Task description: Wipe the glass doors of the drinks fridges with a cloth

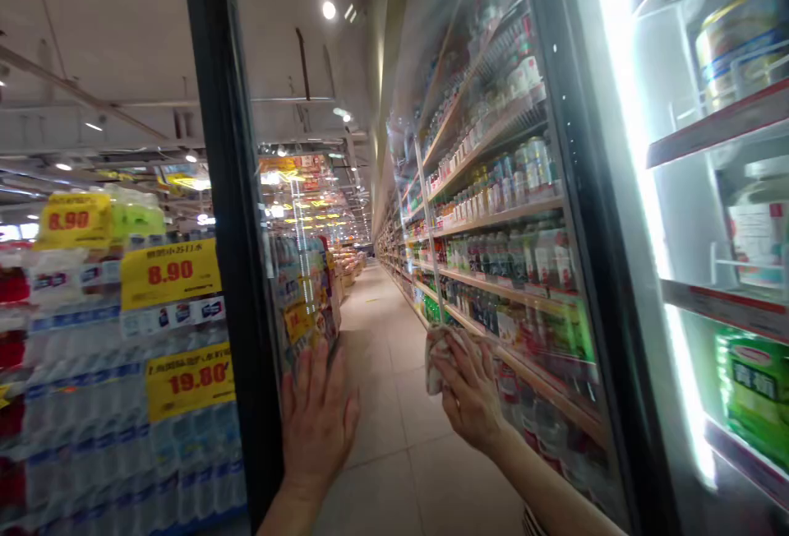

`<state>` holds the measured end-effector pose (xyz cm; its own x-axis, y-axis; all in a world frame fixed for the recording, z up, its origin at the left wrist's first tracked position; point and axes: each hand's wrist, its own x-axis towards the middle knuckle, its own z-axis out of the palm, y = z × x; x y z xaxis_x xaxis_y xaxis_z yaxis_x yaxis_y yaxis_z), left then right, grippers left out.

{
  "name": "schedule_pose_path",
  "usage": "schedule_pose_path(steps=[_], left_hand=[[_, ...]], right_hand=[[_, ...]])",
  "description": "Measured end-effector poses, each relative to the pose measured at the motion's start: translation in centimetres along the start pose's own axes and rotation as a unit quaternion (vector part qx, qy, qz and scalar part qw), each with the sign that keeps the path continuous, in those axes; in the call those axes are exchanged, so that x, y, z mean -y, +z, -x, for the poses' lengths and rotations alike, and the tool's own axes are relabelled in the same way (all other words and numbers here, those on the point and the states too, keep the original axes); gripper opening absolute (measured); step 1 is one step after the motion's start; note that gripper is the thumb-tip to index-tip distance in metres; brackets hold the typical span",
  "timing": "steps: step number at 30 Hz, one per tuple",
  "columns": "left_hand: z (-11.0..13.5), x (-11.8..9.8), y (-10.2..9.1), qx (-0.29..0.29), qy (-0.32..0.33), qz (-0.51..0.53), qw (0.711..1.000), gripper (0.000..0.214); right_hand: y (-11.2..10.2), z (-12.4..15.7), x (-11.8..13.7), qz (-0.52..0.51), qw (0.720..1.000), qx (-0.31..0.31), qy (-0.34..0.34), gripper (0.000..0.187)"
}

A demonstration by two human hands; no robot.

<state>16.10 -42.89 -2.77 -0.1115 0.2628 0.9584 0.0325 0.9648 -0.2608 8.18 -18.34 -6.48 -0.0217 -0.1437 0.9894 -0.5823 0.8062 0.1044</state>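
An open glass cooler door [394,191] with a black frame [231,273] stands in front of me. My left hand [317,421] lies flat and open against the glass near the frame's left side. My right hand [468,392] presses a crumpled light cloth [439,351] against the glass, fingers closed on it. Through the pane I see a supermarket aisle.
The lit cooler interior [721,215] at right holds cans and green packs on shelves. Stacked bottled water with yellow price signs [169,273] stands at left. Shelves of drinks [505,248] line the long tiled aisle [394,404].
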Motion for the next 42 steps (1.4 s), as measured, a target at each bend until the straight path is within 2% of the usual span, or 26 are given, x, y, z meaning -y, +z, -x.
schedule_pose_path(steps=[1,2,5,7,8,10,12,13,15,17,19,20,22,24,25,26,28,30,31,32,33,35,36,37,39,42], left_hand=[[0.0,0.0,-0.1,0.002,0.0,0.003,1.0,0.072],[0.1,0.0,-0.1,0.006,0.0,0.004,1.0,0.072],[0.2,-0.2,-0.2,0.009,0.003,0.004,1.0,0.071],[0.3,-0.3,-0.2,0.01,0.003,0.001,1.0,0.07],[0.4,-0.4,-0.2,0.009,0.004,-0.001,1.0,0.069],[0.4,-0.3,-0.4,0.012,0.007,-0.003,1.0,0.066],[0.4,-0.1,-1.1,0.03,0.017,0.009,0.999,0.063],[0.4,0.0,-1.6,0.043,0.022,0.021,0.999,0.062],[0.4,0.2,-2.8,0.065,0.027,0.055,0.996,0.06],[0.4,0.4,-4.2,0.067,0.014,0.091,0.994,0.059],[0.7,0.6,-5.4,0.056,-0.01,0.121,0.991,0.06],[0.9,0.7,-6.0,0.05,-0.018,0.133,0.99,0.06],[1.6,0.9,-6.8,0.043,-0.024,0.14,0.989,0.059],[2.6,1.1,-7.4,0.04,-0.027,0.127,0.991,0.059],[3.1,1.2,-7.6,0.041,-0.031,0.117,0.992,0.058],[3.5,1.3,-7.8,0.043,-0.034,0.108,0.993,0.058],[4.2,1.2,-8.0,0.05,-0.038,0.097,0.993,0.058],[4.5,0.8,-8.2,0.057,-0.04,0.096,0.993,0.058],[4.7,0.5,-8.3,0.057,-0.04,0.098,0.993,0.057],[4.8,0.3,-8.4,0.058,-0.041,0.1,0.992,0.057],[4.9,0.0,-8.5,0.059,-0.036,0.102,0.992,0.057],[5.4,-0.4,-8.6,0.066,-0.01,0.101,0.993,0.055],[5.8,-0.5,-8.6,0.071,0.006,0.098,0.993,0.054],[6.2,-0.6,-8.5,0.075,0.023,0.096,0.992,0.053],[7.0,-0.8,-8.0,0.085,0.038,0.087,0.992,0.05],[7.9,-1.5,-7.1,0.101,0.015,0.073,0.992,0.048]], right_hand=[[-0.2,-0.4,-0.4,0.004,1.0,-0.002,-0.002,0.051],[-0.5,-1.0,-1.4,0.017,0.999,-0.025,0.027,0.051],[-1.2,-2.6,-5.2,0.06,0.974,-0.134,0.172,0.052],[-1.0,-2.8,-5.5,0.065,0.966,-0.15,0.198,0.052],[-0.7,-2.7,-4.6,0.058,0.975,-0.128,0.173,0.052],[0.0,-2.2,-1.3,0.023,0.996,-0.055,0.06,0.049],[0.6,-2.7,2.5,-0.019,0.998,0.0,-0.058,0.044],[0.7,-3.6,4.1,-0.034,0.995,0.009,-0.094,0.042],[0.9,-6.7,6.0,-0.039,0.995,-0.001,-0.096,0.041],[1.0,-9.9,6.9,-0.03,0.998,-0.018,-0.054,0.043],[1.2,-11.2,7.6,-0.034,0.998,0.002,-0.058,0.045],[1.3,-10.8,8.1,-0.045,0.994,0.031,-0.096,0.046],[1.4,-8.5,9.2,-0.082,0.965,0.1,-0.227,0.045],[1.6,-6.2,10.2,-0.122,0.914,0.141,-0.36,0.039],[1.8,-5.7,10.4,-0.131,0.896,0.148,-0.398,0.037],[1.9,-6.0,10.6,-0.132,0.89,0.146,-0.412,0.036],[2.1,-8.1,10.7,-0.114,0.919,0.116,-0.358,0.039],[2.2,-10.4,10.7,-0.084,0.965,0.072,-0.238,0.044],[2.2,-10.9,10.7,-0.075,0.973,0.069,-0.207,0.046],[2.1,-10.5,10.6,-0.073,0.973,0.076,-0.207,0.046],[2.0,-9.4,10.6,-0.078,0.964,0.092,-0.238,0.046],[1.4,-5.8,10.3,-0.102,0.926,0.123,-0.341,0.043],[1.1,-3.9,10.0,-0.11,0.911,0.136,-0.373,0.044],[0.9,-2.2,9.6,-0.114,0.91,0.138,-0.374,0.043],[0.5,-0.5,8.7,-0.105,0.935,0.124,-0.316,0.043],[0.1,-0.4,7.5,-0.061,0.984,0.079,-0.148,0.042]])
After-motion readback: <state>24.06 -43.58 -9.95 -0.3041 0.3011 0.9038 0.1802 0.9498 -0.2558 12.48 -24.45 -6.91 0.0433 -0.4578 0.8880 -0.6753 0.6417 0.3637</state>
